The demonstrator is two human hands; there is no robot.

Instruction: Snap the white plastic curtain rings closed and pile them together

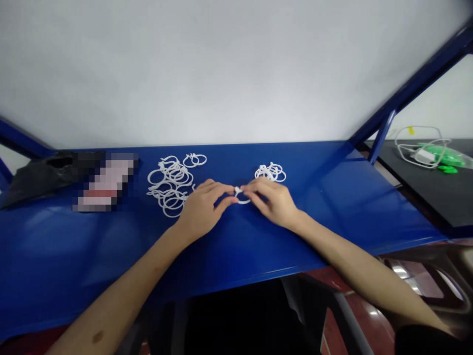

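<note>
Between my two hands is one white plastic ring [243, 201] with a small clasp at its top. My left hand [203, 204] pinches its left side between thumb and fingers. On the other side, my right hand [271, 199] grips it near the clasp, fingertips together. Whether the clasp is fastened cannot be made out. Left of my left hand lies a loose pile of white rings [172, 180], partly hidden by that hand. A smaller cluster of white rings [272, 171] rests just behind my right hand.
On the blue table [236, 256], a black bag [40, 177] and a blurred-out flat object [107, 182] lie at the left. Blue metal struts [382, 138] rise at the right. Beyond them, a black surface [417, 187] bears a white cable [401, 148] and green items [447, 155].
</note>
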